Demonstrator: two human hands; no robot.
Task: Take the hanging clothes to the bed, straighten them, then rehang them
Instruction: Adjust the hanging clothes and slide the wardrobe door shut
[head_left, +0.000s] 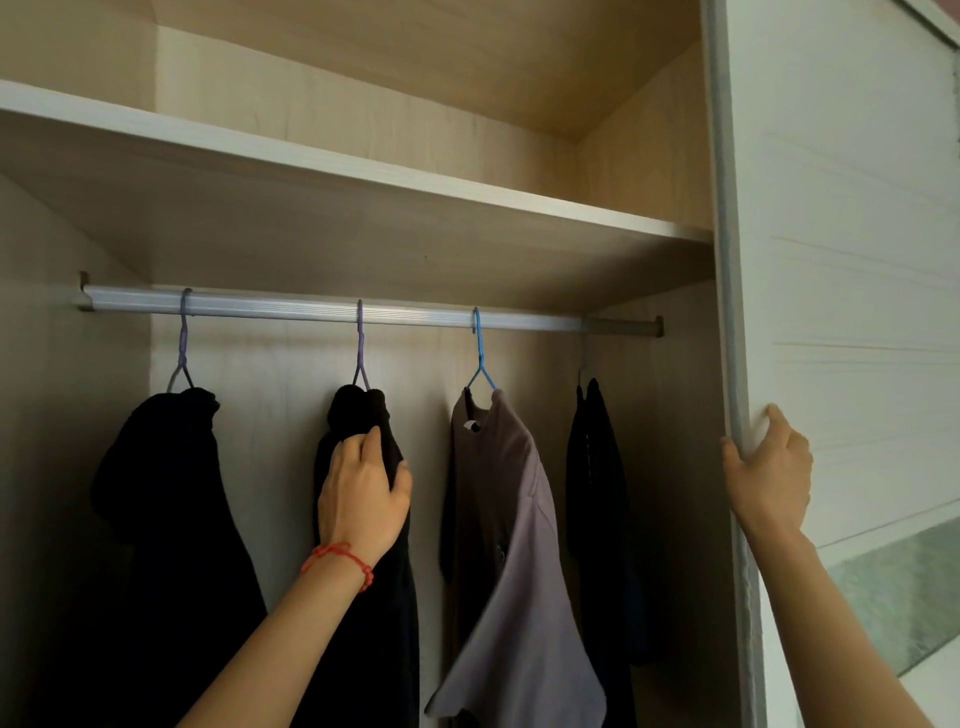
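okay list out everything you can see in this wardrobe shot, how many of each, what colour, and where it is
Rail: one, silver, across the wardrobe under the shelf.
Shelf: one, pale wood with a white edge, above the rail.
Hangers: four; two purple on the left, one blue, and a fourth at far right, barely visible.
Black garments: three, at far left, second from left and far right.
Grey-mauve shirt: one, on the blue hanger.
Sliding door: one, white, at right.
Red string bracelet: one, on the left wrist.
Left hand: grips the second black garment.
Right hand: grips the door edge.
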